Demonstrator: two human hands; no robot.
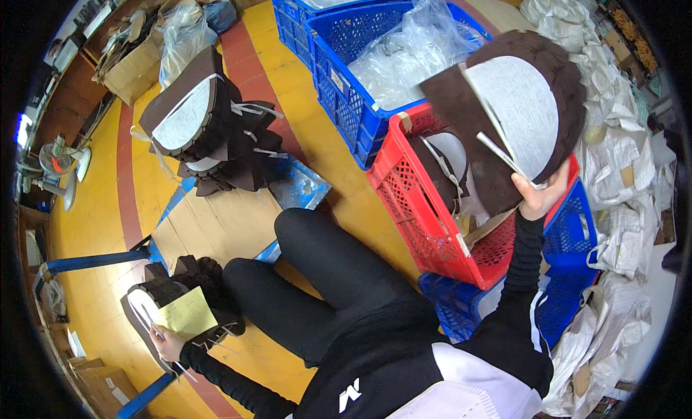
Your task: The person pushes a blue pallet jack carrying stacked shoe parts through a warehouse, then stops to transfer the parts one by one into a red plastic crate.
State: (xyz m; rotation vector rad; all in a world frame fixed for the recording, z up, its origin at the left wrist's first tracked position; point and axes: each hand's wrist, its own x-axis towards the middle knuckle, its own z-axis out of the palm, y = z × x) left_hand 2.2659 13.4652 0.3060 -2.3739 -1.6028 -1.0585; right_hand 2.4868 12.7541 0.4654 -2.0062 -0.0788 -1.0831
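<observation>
My right hand (540, 195) is raised over the red crate, closed on the edge of a tied bundle of dark brown curved pieces (573, 95) with a white half-round face and a white tie strip. A similar brown bundle (436, 167) lies inside the red crate (404, 195). At the lower left, my left hand (169, 345) is closed at the edge of another brown bundle (205, 271), seemingly on its white tie. A yellow paper slip (189, 312) lies against that bundle, just above my fingers.
More tied brown bundles (191, 120) are stacked on a blue-framed cart (306, 185) with a cardboard sheet (216, 224). Blue crates (346, 116) holding clear plastic bags stand beyond the red one. White sacks (620, 167) line the right side. A fan (61, 159) stands far left.
</observation>
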